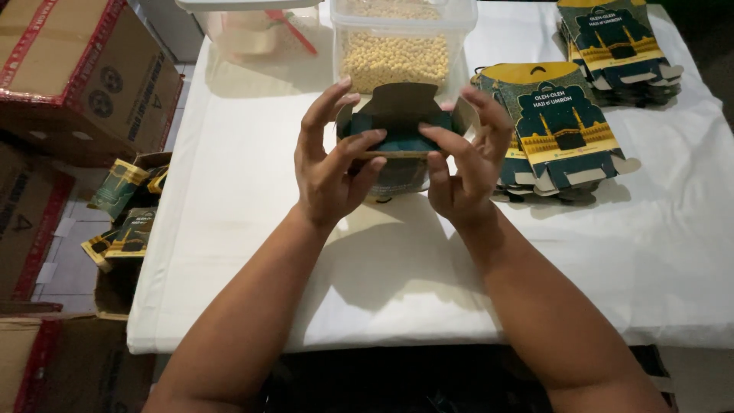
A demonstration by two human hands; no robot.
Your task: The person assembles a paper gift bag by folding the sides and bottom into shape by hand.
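Observation:
Both hands hold one small dark-green and yellow cardboard box above the white-covered table. My left hand grips its left side, thumb pressing on a flap. On the opposite side my right hand does the same, its thumb on the same flap. The box's top flap stands up, brown inside. Right behind the box stands a clear plastic tub of small yellow beans.
A stack of flat printed box blanks lies right of my hands, another stack at the far right. A second clear tub stands at the back left. Brown cartons and an open carton of folded boxes sit on the floor at left.

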